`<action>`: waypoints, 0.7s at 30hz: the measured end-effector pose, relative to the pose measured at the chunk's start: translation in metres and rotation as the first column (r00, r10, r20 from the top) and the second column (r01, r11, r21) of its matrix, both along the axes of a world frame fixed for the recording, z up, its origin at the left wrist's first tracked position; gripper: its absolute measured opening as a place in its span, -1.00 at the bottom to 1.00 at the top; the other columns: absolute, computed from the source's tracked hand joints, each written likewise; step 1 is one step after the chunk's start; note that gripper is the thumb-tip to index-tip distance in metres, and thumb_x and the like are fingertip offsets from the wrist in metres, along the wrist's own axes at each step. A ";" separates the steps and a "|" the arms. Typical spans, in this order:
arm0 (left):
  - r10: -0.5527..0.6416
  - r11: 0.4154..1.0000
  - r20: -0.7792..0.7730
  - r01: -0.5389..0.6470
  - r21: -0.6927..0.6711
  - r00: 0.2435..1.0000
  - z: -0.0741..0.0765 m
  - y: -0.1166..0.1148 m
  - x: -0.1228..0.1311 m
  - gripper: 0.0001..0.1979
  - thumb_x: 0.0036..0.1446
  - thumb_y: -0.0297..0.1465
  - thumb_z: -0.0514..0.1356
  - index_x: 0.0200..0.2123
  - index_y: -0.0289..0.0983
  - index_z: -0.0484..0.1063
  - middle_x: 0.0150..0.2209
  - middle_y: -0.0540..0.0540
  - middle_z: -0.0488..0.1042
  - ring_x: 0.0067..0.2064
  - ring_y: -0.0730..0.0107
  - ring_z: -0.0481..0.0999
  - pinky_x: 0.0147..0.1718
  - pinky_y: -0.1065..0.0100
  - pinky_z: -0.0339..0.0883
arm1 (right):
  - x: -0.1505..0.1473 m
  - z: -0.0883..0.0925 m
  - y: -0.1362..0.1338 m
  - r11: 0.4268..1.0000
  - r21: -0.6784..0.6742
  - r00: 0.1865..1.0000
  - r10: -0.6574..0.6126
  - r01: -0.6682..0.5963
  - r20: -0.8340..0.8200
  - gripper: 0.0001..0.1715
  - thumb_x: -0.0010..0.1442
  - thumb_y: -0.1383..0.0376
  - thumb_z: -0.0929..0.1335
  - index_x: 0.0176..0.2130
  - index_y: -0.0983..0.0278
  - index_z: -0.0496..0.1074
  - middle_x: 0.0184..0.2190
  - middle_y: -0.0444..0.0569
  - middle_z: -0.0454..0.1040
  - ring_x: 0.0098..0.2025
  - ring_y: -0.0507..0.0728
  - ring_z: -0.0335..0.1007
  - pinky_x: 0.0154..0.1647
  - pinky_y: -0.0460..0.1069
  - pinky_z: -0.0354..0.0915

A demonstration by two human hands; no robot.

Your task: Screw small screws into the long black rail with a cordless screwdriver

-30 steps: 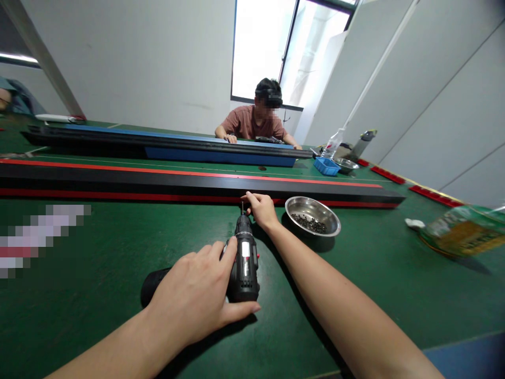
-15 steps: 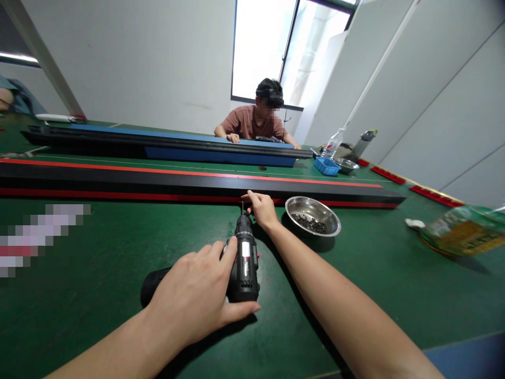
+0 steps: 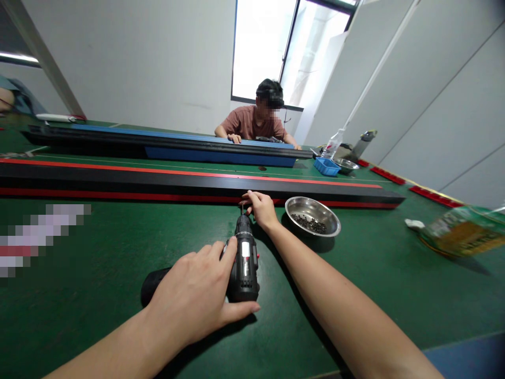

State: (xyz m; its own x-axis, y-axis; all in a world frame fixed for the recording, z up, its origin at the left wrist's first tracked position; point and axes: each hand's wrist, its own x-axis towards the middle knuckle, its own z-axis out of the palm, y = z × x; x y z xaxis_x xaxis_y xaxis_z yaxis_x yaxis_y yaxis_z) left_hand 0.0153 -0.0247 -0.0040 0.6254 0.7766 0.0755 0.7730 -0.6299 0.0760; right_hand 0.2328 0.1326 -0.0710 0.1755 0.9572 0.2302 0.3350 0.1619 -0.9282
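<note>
A black cordless drill [image 3: 245, 252] lies on its side on the green table, its bit pointing at the long black bar with red strips [image 3: 158, 181]. My left hand [image 3: 197, 295] wraps around the drill's body and handle. Out in front, my right hand [image 3: 261, 207] pinches at the tip of the bit against the bar's near edge; whatever sits between the fingertips is too small to make out. A steel bowl [image 3: 313, 216] with several small dark screws stands just right of that hand.
A second long black and blue bar [image 3: 165, 143] lies farther back, where another person [image 3: 256, 118] sits working. A blue tray [image 3: 326, 166], a bottle [image 3: 363, 142] and another bowl stand at the far right. A plastic bag [image 3: 463, 230] lies on the right.
</note>
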 end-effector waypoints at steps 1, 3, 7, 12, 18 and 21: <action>-0.002 1.000 0.002 0.002 0.001 1.000 0.000 0.000 0.000 -0.06 0.11 0.24 0.18 0.37 -0.24 0.22 -0.03 -0.24 0.52 -0.04 -0.09 0.55 -0.11 -0.04 0.51 | 0.000 -0.001 0.000 1.000 -0.001 1.000 0.003 -0.003 -0.012 -0.49 0.40 0.01 0.27 -0.17 0.33 0.62 -0.27 0.08 0.68 -0.54 0.01 0.45 -0.44 -0.09 0.35; -0.002 1.000 0.003 0.002 0.006 1.000 0.000 0.000 0.000 -0.06 0.11 0.24 0.18 0.37 -0.24 0.21 -0.02 -0.24 0.52 -0.04 -0.09 0.55 -0.11 -0.05 0.51 | 0.000 -0.002 0.001 1.000 0.000 1.000 0.010 -0.010 -0.022 -0.49 0.40 0.01 0.27 -0.17 0.33 0.61 -0.28 0.07 0.68 -0.53 0.01 0.45 -0.43 -0.10 0.35; -0.004 1.000 0.005 0.003 0.016 1.000 -0.001 0.000 -0.001 -0.07 0.11 0.23 0.18 0.37 -0.24 0.21 -0.02 -0.24 0.52 -0.04 -0.09 0.55 -0.11 -0.04 0.51 | 0.000 -0.002 0.001 1.000 0.000 1.000 0.004 -0.004 0.001 -0.46 0.41 -0.01 0.26 -0.17 0.32 0.62 -0.28 0.06 0.67 -0.50 0.02 0.47 -0.40 -0.09 0.37; -0.009 1.000 0.004 0.009 0.010 1.000 0.000 0.000 -0.001 -0.07 0.11 0.24 0.17 0.36 -0.24 0.23 -0.02 -0.25 0.52 -0.04 -0.10 0.56 -0.12 -0.04 0.51 | 0.001 0.001 0.000 1.000 -0.007 0.999 -0.017 0.018 0.051 -0.43 0.42 -0.04 0.24 -0.17 0.30 0.64 -0.25 0.04 0.68 -0.51 0.03 0.48 -0.36 -0.08 0.37; 0.000 1.000 0.007 0.000 0.012 1.000 -0.001 0.000 -0.001 -0.07 0.10 0.25 0.18 0.36 -0.21 0.23 -0.02 -0.24 0.52 -0.04 -0.09 0.56 -0.12 -0.02 0.51 | 0.001 0.003 -0.002 1.000 -0.001 0.999 -0.010 0.010 0.047 -0.46 0.41 -0.03 0.25 -0.18 0.29 0.63 -0.22 0.03 0.68 -0.52 0.02 0.48 -0.36 -0.08 0.36; -0.001 1.000 0.006 0.001 0.008 1.000 -0.001 0.001 -0.001 -0.07 0.10 0.25 0.17 0.36 -0.22 0.22 -0.02 -0.25 0.52 -0.04 -0.09 0.56 -0.11 -0.02 0.51 | 0.001 0.003 -0.003 1.000 0.000 0.999 -0.011 0.011 0.050 -0.46 0.41 -0.03 0.26 -0.18 0.29 0.63 -0.21 0.03 0.68 -0.52 0.03 0.49 -0.35 -0.07 0.36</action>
State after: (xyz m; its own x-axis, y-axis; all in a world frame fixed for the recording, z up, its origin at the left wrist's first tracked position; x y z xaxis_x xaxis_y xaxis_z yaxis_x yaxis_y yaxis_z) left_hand 0.0144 -0.0241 -0.0051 0.6256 0.7755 0.0851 0.7720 -0.6311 0.0759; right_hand 0.2333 0.1299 -0.0676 0.1743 0.9554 0.2384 0.3824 0.1574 -0.9105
